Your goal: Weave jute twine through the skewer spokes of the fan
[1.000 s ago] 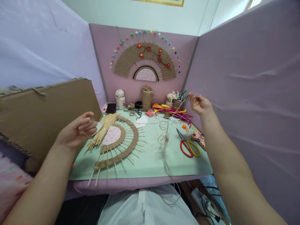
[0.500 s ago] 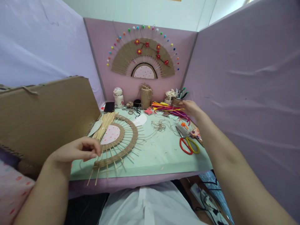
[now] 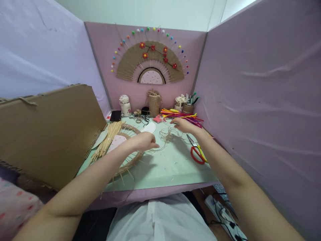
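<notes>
My left hand hovers over the right rim of the woven half-round fan frame, fingers curled; anything in its grip is too small to see. A thin strand runs beneath it toward a loose tangle of twine. Above the far side of that tangle, my right hand reaches in from the right with its fingers bent and slightly apart. Thin sticks radiate from the frame, whose polka-dot centre is partly covered by my left forearm. A bundle of thin sticks lies across its left side.
Red-and-yellow scissors lie at the right, beside my right forearm. Colourful pipe cleaners, a twine-wrapped jar, a white bottle and a pen cup line the back. A cardboard sheet stands at left; a finished fan hangs behind.
My left hand has moved right, from the frame's lower left edge to over its right rim. My right hand has come left and nearer, from beside the pen cup to above the tangled twine.
</notes>
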A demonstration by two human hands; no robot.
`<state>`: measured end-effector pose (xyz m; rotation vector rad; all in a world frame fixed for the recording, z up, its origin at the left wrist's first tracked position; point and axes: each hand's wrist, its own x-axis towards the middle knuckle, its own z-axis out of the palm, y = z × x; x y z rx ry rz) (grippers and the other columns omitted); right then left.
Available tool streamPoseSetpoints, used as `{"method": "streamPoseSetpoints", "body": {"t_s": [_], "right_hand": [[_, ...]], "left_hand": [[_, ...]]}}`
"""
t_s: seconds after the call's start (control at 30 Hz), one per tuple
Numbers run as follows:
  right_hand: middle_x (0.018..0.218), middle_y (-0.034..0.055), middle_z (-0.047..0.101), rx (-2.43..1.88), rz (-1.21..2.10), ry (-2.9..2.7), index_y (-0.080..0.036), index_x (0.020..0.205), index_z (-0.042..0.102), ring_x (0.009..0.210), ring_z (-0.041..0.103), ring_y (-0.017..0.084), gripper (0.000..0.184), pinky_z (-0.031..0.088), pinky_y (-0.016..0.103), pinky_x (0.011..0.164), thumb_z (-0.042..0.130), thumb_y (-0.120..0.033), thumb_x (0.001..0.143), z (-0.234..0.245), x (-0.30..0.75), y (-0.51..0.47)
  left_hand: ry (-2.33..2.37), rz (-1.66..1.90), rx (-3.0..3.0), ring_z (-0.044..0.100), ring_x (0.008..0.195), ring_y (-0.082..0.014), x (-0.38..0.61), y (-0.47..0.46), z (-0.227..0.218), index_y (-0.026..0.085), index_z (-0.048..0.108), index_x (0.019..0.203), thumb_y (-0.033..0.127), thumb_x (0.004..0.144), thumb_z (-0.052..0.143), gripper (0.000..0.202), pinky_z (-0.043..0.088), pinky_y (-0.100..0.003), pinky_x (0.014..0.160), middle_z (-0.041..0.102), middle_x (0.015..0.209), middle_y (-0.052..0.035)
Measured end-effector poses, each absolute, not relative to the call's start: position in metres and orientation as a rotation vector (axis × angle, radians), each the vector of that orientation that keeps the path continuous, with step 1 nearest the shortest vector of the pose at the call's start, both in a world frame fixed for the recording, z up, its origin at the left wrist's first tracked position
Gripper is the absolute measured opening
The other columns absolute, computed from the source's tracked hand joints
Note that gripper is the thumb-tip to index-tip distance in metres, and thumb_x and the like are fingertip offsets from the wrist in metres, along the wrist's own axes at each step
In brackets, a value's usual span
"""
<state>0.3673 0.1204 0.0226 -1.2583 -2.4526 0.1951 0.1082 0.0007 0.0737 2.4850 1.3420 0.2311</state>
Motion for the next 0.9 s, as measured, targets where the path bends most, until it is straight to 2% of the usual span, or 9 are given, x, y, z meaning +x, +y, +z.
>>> {"method": "streamPoseSetpoints", "body": {"t_s": [0.1, 0.17, 0.23, 0.27, 0.37, 0.47, 0.67, 0.77, 0.9], "right_hand": [[0.129, 0.0111, 0.053, -1.100, 0.202, -2.615, -0.020, 0.115, 0.061, 0.119, 0.047, 0.025, 0.046, 0.036, 0.038, 0.099, 0.061, -0.006, 0.071, 0.011, 0.356, 0.115], [0.134, 0.0121, 0.048, -1.092, 0.179, -2.644, -0.021, 0.107, 0.066, 0.124, 0.042, 0.028, 0.037, 0.033, 0.042, 0.101, 0.067, -0.014, 0.070, 0.004, 0.352, 0.114], [0.125, 0.0128, 0.056, -1.110, 0.216, -2.638, -0.018, 0.089, 0.071, 0.118, 0.048, 0.028, 0.016, 0.034, 0.041, 0.099, 0.065, -0.024, 0.076, 0.001, 0.350, 0.113], [0.114, 0.0128, 0.063, -1.123, 0.274, -2.624, -0.017, 0.082, 0.072, 0.110, 0.054, 0.026, 0.016, 0.037, 0.039, 0.096, 0.060, -0.028, 0.079, 0.001, 0.350, 0.113], [0.086, 0.0093, 0.070, -1.180, 0.522, -2.486, -0.015, 0.079, 0.070, 0.082, 0.061, 0.020, 0.031, 0.045, 0.031, 0.079, 0.047, -0.035, 0.086, 0.008, 0.357, 0.111], [0.081, 0.0069, 0.070, -1.201, 0.662, -2.212, -0.014, 0.078, 0.069, 0.074, 0.060, 0.017, 0.036, 0.045, 0.029, 0.073, 0.045, -0.040, 0.084, 0.022, 0.369, 0.106], [0.070, 0.0034, 0.066, -1.068, 0.985, -1.454, -0.016, 0.062, 0.057, 0.068, 0.060, 0.012, 0.020, 0.050, 0.025, 0.069, 0.055, -0.031, 0.075, 0.051, 0.388, 0.098], [0.066, 0.0019, 0.064, -1.013, 1.164, -1.042, -0.018, 0.056, 0.043, 0.061, 0.060, 0.010, 0.022, 0.052, 0.021, 0.059, 0.057, -0.022, 0.073, 0.065, 0.400, 0.103], [0.064, 0.0016, 0.062, -0.931, 1.159, -0.753, -0.019, 0.058, 0.036, 0.056, 0.059, 0.007, 0.025, 0.050, 0.015, 0.049, 0.051, -0.018, 0.078, 0.080, 0.425, 0.117]], "left_hand": [[1.417, 0.347, 2.326, 0.050, 0.050, -0.0164, 0.141, 0.026, 0.042, 0.019, 0.057, 0.048, 0.042, 0.066, 0.067, 0.031, 0.034, -0.027, 0.051, 0.049, 0.045, -0.0017], [1.478, 0.487, 2.207, 0.047, 0.046, -0.0163, 0.155, 0.039, 0.023, 0.020, 0.052, 0.043, 0.037, 0.056, 0.075, 0.031, 0.030, -0.027, 0.046, 0.043, 0.041, 0.0002], [1.447, 0.573, 2.059, 0.044, 0.043, -0.0148, 0.164, 0.048, 0.010, 0.020, 0.053, 0.044, 0.030, 0.052, 0.077, 0.027, 0.027, -0.026, 0.041, 0.042, 0.041, 0.0012], [1.407, 0.562, 1.962, 0.042, 0.041, -0.0134, 0.166, 0.052, 0.007, 0.020, 0.055, 0.045, 0.029, 0.054, 0.076, 0.025, 0.025, -0.025, 0.039, 0.042, 0.041, 0.0012], [1.271, 0.559, 1.633, 0.031, 0.035, -0.0085, 0.166, 0.059, 0.010, 0.019, 0.057, 0.050, 0.031, 0.059, 0.074, 0.023, 0.019, -0.022, 0.036, 0.038, 0.041, 0.0021], [1.171, 0.708, 1.402, 0.020, 0.034, -0.0046, 0.154, 0.065, 0.029, 0.018, 0.056, 0.055, 0.037, 0.061, 0.075, 0.027, 0.013, -0.019, 0.035, 0.026, 0.041, 0.0058], [1.087, 0.831, 1.227, 0.010, 0.038, -0.0039, 0.108, 0.069, 0.071, 0.014, 0.054, 0.060, 0.027, 0.077, 0.059, 0.022, 0.010, -0.019, 0.035, 0.018, 0.042, 0.0084], [1.131, 0.897, 1.188, 0.010, 0.036, -0.0041, 0.083, 0.067, 0.077, 0.016, 0.049, 0.058, 0.022, 0.075, 0.054, 0.019, 0.011, -0.019, 0.034, 0.017, 0.040, 0.0094], [1.169, 1.105, 1.047, 0.010, 0.032, -0.0030, 0.044, 0.065, 0.075, 0.016, 0.045, 0.054, 0.019, 0.069, 0.055, 0.018, 0.011, -0.017, 0.032, 0.019, 0.036, 0.0102]]}}
